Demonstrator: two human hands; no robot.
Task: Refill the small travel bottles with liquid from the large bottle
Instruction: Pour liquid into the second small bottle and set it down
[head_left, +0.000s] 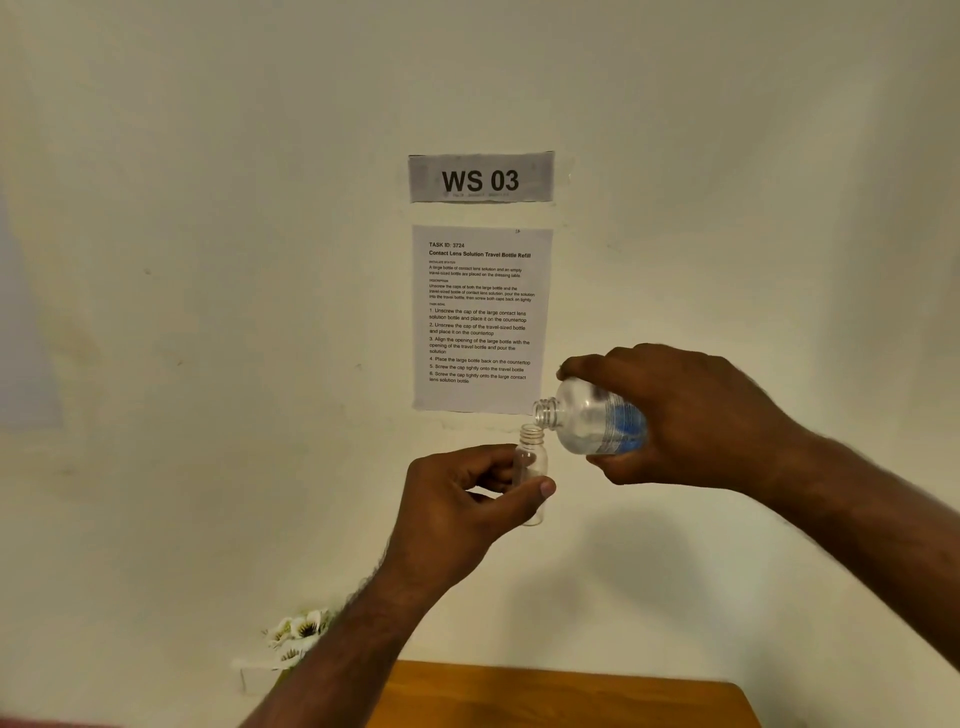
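- In mid-air, in front of the wall and above the worktop (561, 696), the small travel bottle (531, 467) stands upright and uncapped, its open neck directly under the mouth of the large bottle (592, 421).
- The large bottle is uncapped too and tipped nearly on its side, its mouth just above the small neck, close but apparently not touching.
- The left hand (467, 499) holds the travel bottle, its fingers (540, 488) pinched around the clear body.
- The right hand (685, 415) wraps over the large bottle, fingers closed around its blue-labelled body.
- No stream is visible between the 2 mouths, and I cannot tell the fill level, so I judge this as the aligning-and-pouring step, just beginning.
- The next move calls for a slow further tilt, mouths kept in line, because the small neck is narrow and spills easily.
- Behind, 2 printed sheets hang on the wall: a "WS 03" sign (481, 177) and an instruction sheet (481, 317).
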